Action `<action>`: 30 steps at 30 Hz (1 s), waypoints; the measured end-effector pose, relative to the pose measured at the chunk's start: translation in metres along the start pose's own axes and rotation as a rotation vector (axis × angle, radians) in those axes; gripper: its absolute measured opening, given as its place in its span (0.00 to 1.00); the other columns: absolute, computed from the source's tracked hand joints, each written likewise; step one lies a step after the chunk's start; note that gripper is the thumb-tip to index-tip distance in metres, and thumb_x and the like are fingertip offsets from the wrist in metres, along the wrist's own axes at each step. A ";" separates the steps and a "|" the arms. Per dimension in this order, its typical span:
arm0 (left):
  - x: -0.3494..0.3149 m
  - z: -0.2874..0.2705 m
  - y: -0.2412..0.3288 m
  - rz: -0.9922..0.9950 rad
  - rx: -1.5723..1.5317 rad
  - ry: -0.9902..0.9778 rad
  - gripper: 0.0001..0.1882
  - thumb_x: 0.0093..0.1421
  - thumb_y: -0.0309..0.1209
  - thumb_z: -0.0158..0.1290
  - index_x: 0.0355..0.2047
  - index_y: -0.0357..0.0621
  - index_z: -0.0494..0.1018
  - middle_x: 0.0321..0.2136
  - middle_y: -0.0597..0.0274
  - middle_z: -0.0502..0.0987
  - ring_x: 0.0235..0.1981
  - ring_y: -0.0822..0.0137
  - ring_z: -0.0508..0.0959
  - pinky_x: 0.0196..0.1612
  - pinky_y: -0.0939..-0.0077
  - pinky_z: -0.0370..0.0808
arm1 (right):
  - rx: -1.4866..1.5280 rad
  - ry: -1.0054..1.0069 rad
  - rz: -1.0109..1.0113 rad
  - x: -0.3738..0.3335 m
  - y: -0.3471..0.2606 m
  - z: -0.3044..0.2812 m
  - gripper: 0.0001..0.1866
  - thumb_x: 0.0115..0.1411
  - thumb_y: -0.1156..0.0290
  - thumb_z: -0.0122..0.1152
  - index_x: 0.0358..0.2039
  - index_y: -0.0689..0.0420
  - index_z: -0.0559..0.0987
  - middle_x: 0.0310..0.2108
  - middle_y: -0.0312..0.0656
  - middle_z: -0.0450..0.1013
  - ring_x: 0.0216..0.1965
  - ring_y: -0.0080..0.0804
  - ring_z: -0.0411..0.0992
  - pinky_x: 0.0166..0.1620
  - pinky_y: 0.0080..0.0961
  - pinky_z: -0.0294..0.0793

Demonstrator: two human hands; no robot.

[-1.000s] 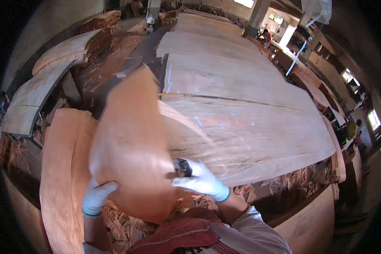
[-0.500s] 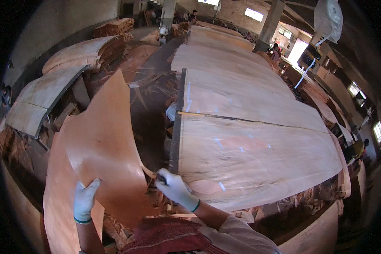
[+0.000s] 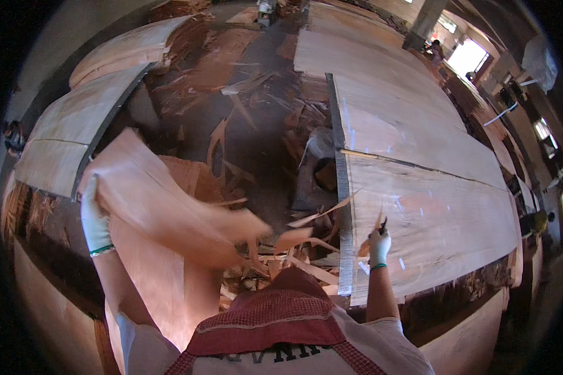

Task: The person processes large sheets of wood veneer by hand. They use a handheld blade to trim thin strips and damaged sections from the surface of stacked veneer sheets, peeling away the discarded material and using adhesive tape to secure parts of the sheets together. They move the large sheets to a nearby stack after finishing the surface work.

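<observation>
My left hand (image 3: 96, 219), in a white glove with a green cuff, grips the edge of a thin reddish-brown wood veneer sheet (image 3: 162, 187). The sheet is bent and blurred by motion, its free end reaching toward the middle. My right hand (image 3: 379, 247), gloved alike, is closed on a small dark tool (image 3: 383, 223) above the left part of the large veneer-covered table. Its blade, if any, cannot be made out. Beside that hand is a thin veneer sliver (image 3: 364, 248); whether I hold it is unclear. A torn veneer strip (image 3: 322, 211) hangs in the air near the table's edge.
The large pale veneer sheet (image 3: 431, 206) on the table bears blue-white tape pieces and a long stick (image 3: 388, 160). A dark edge bar (image 3: 343, 206) runs along its left side. Veneer scraps litter the floor (image 3: 250, 137). Another veneer stack (image 3: 56, 159) stands left; a person (image 3: 12, 137) is beyond.
The left hand has moved up and left, swinging the veneer sheet down and over. The right hand has moved right, away from the sheet, over the table. Loose strips now show between them.
</observation>
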State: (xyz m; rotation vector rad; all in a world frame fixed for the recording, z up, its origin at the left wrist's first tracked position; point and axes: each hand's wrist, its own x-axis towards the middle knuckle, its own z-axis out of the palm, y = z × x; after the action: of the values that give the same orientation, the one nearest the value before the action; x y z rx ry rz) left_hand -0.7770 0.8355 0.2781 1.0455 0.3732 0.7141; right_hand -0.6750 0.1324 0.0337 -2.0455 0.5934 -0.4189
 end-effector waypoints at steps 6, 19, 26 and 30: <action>0.140 -0.042 -0.044 0.072 -0.029 0.047 0.19 0.65 0.36 0.52 0.52 0.38 0.71 0.49 0.59 0.75 0.50 0.65 0.74 0.53 0.70 0.72 | -0.274 -0.267 -0.285 -0.015 -0.041 0.030 0.21 0.61 0.56 0.55 0.41 0.63 0.79 0.31 0.53 0.78 0.31 0.44 0.79 0.34 0.37 0.76; 0.321 0.137 -0.144 0.844 1.113 0.030 0.29 0.58 0.26 0.50 0.61 0.34 0.62 0.56 0.37 0.68 0.53 0.47 0.72 0.56 0.62 0.70 | -0.149 -0.141 0.145 0.145 -0.161 0.161 0.22 0.63 0.52 0.56 0.38 0.62 0.79 0.20 0.45 0.75 0.23 0.33 0.73 0.29 0.32 0.71; 0.363 0.320 -0.232 0.349 0.710 0.005 0.31 0.66 0.45 0.48 0.57 0.27 0.66 0.53 0.38 0.72 0.48 0.53 0.76 0.54 0.65 0.72 | 0.108 -0.136 0.427 0.169 -0.136 0.207 0.24 0.62 0.49 0.55 0.29 0.62 0.80 0.16 0.33 0.67 0.17 0.23 0.65 0.23 0.24 0.65; 0.451 0.350 -0.325 0.460 0.939 -0.200 0.29 0.66 0.43 0.47 0.55 0.26 0.68 0.52 0.37 0.72 0.48 0.52 0.76 0.54 0.66 0.71 | 0.291 0.268 0.718 0.117 -0.110 0.211 0.19 0.61 0.54 0.58 0.30 0.60 0.80 0.16 0.32 0.67 0.16 0.22 0.64 0.21 0.24 0.62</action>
State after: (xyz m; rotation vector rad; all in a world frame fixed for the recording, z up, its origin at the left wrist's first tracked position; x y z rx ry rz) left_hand -0.1281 0.8190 0.1773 2.1220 0.2924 0.8453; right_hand -0.4435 0.2625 0.0283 -1.3867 1.2867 -0.3196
